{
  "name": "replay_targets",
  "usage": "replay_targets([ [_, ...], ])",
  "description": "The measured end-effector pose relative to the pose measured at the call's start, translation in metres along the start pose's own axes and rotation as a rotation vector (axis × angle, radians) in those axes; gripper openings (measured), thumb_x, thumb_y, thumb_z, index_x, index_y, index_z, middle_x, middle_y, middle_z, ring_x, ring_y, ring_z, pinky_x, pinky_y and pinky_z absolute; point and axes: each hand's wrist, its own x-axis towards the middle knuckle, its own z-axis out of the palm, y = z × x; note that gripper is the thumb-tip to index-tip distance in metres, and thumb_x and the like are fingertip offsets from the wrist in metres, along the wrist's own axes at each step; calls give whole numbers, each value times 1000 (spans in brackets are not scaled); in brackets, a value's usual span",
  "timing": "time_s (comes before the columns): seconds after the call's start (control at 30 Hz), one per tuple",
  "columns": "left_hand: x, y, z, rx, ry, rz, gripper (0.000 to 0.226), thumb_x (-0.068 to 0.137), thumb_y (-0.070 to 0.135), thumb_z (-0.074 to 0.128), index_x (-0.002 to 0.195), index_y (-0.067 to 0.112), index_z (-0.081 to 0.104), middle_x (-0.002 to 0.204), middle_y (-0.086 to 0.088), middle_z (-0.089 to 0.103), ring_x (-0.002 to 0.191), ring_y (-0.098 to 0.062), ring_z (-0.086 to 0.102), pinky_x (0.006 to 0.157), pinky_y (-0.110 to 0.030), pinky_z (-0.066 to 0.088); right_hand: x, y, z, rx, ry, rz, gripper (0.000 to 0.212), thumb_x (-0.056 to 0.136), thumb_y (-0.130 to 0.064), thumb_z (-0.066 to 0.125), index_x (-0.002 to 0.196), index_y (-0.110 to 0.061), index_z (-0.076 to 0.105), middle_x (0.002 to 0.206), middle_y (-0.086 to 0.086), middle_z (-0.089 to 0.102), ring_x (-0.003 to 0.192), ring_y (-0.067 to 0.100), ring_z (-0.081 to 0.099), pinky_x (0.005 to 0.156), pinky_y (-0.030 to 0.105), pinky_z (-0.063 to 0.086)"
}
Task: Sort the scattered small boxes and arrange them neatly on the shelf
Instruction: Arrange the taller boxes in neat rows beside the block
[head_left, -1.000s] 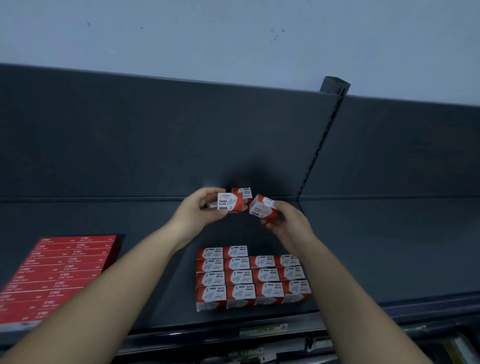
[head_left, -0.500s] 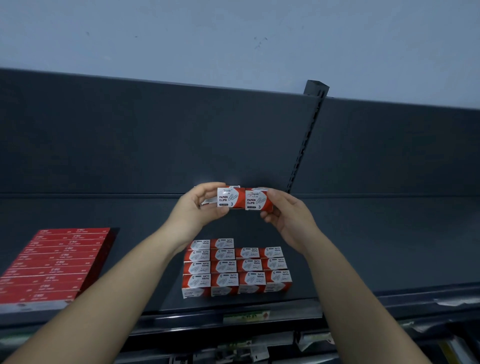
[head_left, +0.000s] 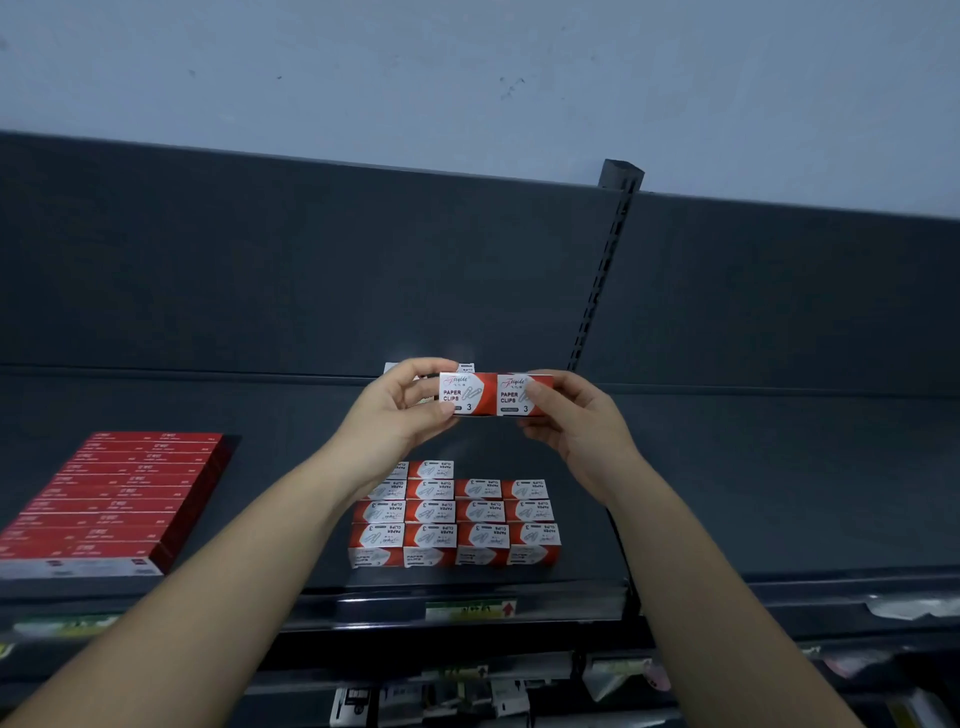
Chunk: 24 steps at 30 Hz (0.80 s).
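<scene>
A pale wall (head_left: 467, 78) rises behind a dark back panel (head_left: 311, 260), which a slotted upright (head_left: 605, 265) splits in two. Below it runs the dark shelf (head_left: 727, 493).

From the head view we see both arms reaching up over the shelf. The left hand (head_left: 395, 410) and the right hand (head_left: 576, 421) hold two red and white paper-clip boxes end to end, touching, in front of the back panel and above the shelf. The left hand's grip is curled round the left box (head_left: 465, 393), thumb on its printed face. A white edge shows behind it, but we cannot tell what it is. The right hand's grip pinches the right box (head_left: 519, 395), thumb on its front and fingers tucked behind.

Beneath the hands, a block of paper-clip boxes (head_left: 457, 519) sits in tidy rows near the shelf's front edge, partly hidden by the left arm. Well apart to the left lies a stack of flat red boxes (head_left: 114, 493). A label strip (head_left: 470, 609) is fixed to the shelf's front lip.
</scene>
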Motion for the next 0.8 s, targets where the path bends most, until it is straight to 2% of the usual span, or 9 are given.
replay_targets([
  [0.13,-3,-1,5,-21,17,-13,36,88,-8,60,118,13,61,115,-10,71,108,-23,68,88,-30,57,0,0,-5,43,-8,-7,24,91,-24,67,112,-13,66,101,5,74,88,16,69,77,27,55],
  [0.27,-2,-2,8,3,29,-25,35,86,-10,62,114,13,62,114,-11,70,105,-24,69,87,-32,58,0,2,-11,79,-34,-28,27,89,-23,69,115,-18,64,101,4,74,93,19,71,77,29,57],
  [0.4,3,-3,12,264,76,1,31,85,-3,68,104,21,63,110,0,71,97,-18,71,87,-34,57,3,6,-16,22,-73,-23,25,90,-17,67,116,-19,64,107,6,72,101,20,70,81,33,59],
  [0.6,18,-18,17,589,22,-9,33,88,17,71,117,28,60,118,12,64,107,-7,63,92,-29,53,11,18,-21,-143,-98,-19,24,89,-16,70,111,-16,61,108,2,71,100,16,70,81,33,60],
  [0.7,24,-25,19,687,-33,-13,32,88,20,70,118,28,64,114,14,66,103,-3,63,90,-26,53,17,26,-27,-288,-78,-22,27,85,-19,75,108,-22,62,107,-3,71,100,12,68,83,29,58],
  [0.8,29,-33,19,744,-39,23,27,86,19,73,111,29,68,104,18,69,95,2,63,89,-29,54,20,35,-30,-337,-76,-21,27,83,-17,77,104,-18,61,103,-4,71,95,10,67,77,21,56],
])
